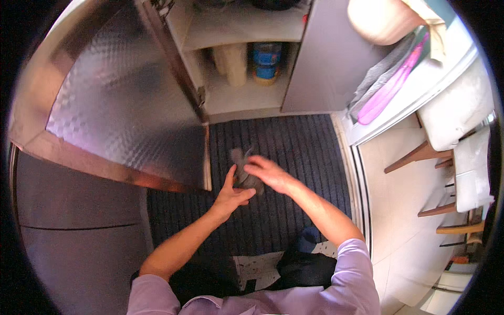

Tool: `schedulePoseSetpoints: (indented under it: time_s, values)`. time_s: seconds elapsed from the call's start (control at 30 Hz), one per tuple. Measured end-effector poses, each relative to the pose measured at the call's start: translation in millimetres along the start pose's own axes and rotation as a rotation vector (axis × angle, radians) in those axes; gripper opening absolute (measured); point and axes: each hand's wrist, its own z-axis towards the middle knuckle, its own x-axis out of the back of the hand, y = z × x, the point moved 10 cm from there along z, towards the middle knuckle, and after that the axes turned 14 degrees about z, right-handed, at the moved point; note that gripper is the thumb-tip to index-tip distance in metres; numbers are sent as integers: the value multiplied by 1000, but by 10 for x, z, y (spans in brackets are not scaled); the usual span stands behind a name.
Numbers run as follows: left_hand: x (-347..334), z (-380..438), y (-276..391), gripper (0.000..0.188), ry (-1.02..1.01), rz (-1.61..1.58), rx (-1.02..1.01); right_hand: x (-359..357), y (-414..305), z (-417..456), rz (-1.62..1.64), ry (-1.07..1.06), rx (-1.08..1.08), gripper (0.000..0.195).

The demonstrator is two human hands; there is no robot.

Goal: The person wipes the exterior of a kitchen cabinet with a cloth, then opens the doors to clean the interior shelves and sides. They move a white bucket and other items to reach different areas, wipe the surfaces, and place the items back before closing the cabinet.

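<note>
A small grey item, blurred by motion, is between my two hands above the dark ribbed floor mat. It looks soft or crumpled, but its kind cannot be made out. My left hand holds it from below left, with the index finger and thumb spread around it. At its upper right is my right hand, fingertips bent in against it or just beside it; whether they grip it is unclear. A thin pale strand rises near those fingertips.
A framed cabinet door with a patterned panel stands open at left. Inside the cabinet, a lower shelf bears a blue-labelled container and a pale cylindrical item. Pink and grey cloths hang at right, near chairs and a sliding-door track.
</note>
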Motion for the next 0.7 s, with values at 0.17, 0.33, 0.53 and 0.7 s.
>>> schedulePoseSetpoints:
  time_s: [0.17, 0.33, 0.53, 0.7]
  values:
    - [100, 512, 378, 53, 291, 23, -60, 331, -580, -83, -297, -193, 121, 39]
    - [68, 868, 2100, 53, 416, 306, -379, 1807, -985, 264, 103, 282, 242, 31]
    - [-466, 1430, 3621, 68, 343, 358, -478, 2365, -1464, 314, -93, 562, 551, 45]
    - [-608, 1417, 3623, 59, 185, 374, -494, 2276, -2021, -155, -361, 668, 740, 65]
